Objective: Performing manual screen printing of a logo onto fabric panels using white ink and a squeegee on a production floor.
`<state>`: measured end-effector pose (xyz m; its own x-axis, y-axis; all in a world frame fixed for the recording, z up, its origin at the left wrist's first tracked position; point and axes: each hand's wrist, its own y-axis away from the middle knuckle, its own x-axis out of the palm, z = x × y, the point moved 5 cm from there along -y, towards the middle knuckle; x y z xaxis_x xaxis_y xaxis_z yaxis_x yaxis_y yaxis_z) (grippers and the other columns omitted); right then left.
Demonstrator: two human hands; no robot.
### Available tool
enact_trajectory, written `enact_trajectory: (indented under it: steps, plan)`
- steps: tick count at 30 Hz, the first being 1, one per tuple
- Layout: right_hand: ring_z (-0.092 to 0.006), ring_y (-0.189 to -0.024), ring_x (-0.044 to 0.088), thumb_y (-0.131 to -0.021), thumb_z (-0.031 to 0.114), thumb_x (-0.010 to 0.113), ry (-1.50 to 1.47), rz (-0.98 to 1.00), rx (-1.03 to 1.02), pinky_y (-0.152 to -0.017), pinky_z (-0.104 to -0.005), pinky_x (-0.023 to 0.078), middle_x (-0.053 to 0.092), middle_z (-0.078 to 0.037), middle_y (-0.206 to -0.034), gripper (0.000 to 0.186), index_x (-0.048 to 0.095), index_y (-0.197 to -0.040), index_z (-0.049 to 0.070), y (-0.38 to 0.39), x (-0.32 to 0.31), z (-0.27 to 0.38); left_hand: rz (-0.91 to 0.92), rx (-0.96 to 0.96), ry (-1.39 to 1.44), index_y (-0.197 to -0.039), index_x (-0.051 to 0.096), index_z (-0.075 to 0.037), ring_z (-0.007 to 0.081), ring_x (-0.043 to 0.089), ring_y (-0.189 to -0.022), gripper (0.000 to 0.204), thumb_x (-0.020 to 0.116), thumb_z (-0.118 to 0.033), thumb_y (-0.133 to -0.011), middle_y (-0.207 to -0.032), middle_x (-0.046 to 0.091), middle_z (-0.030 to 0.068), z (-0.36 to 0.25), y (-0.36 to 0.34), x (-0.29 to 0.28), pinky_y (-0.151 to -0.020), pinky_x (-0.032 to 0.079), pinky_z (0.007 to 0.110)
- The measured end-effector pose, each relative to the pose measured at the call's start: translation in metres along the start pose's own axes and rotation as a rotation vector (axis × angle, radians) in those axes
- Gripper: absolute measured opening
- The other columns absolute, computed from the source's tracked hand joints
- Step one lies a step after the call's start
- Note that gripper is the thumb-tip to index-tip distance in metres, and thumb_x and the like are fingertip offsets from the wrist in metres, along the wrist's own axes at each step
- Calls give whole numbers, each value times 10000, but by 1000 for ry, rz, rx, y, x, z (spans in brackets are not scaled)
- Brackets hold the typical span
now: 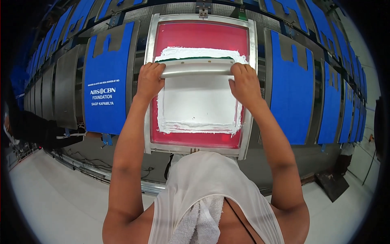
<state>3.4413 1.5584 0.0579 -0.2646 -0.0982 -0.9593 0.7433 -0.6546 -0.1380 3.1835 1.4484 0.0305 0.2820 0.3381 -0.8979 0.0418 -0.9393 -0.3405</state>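
Two hands are closed on one squeegee in the head view, the only view given. The left hand is wrapped over the handle's left end and the right hand over its right end, fingers curled round the bar and thumbs tucked beneath. The squeegee lies across the upper centre of the frame, near the far end of the red screen, which is held in a metal frame. A ridge of white ink is heaped just beyond the blade, and a thinner white film is spread over the mesh below it, edged by thicker lines at the left, right and near sides.

The stroke is judged to be at its far end. For a clean pass, equal pressure should be kept on both ends, the blade held level and at one steady tilt, and the ink ridge kept ahead of the rubber across the whole width.

Blue bags are laid on grey pallets to the left and right of the screen. A white towel hangs at the lower centre.
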Motion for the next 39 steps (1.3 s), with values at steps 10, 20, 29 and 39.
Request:
enact_trajectory:
  steps: [10, 20, 29, 39]
  plan:
    - [-263, -872, 507, -700, -1, 552, 176, 18, -71, -743, -381, 376, 533, -95, -899, 264, 544, -956, 63, 5, 63, 6, 135, -57, -54, -1062, 553, -76, 268, 512, -1016, 462, 659, -27, -615, -1064, 565, 84, 0, 21, 47, -895, 376, 421]
    - [-292, -831, 532, -591, 11, 618, 73, 88, -72, -737, -385, 458, 521, -113, -826, 307, 523, -882, 39, 70, 2, 63, 189, -20, -85, -817, 570, -59, 282, 556, -802, 252, 689, -80, -596, -767, 566, 83, -56, 80, -24, -773, 416, 393]
    - [-317, -794, 603, -625, 2, 565, 85, 464, 131, -689, -428, 475, 598, -137, -805, 242, 550, -862, 51, 132, 5, 99, 473, -2, -20, -816, 583, -57, 281, 602, -725, 170, 609, -32, -649, -720, 591, 98, -98, 130, -41, -650, 459, 397]
    - [-317, -815, 603, -578, 28, 616, -77, 516, 145, -713, -419, 478, 618, -132, -848, 332, 582, -908, 35, 169, 39, 101, 552, -178, 76, -827, 559, -62, 272, 597, -811, 264, 660, -51, -584, -809, 600, 80, -115, 183, -8, -704, 465, 393]
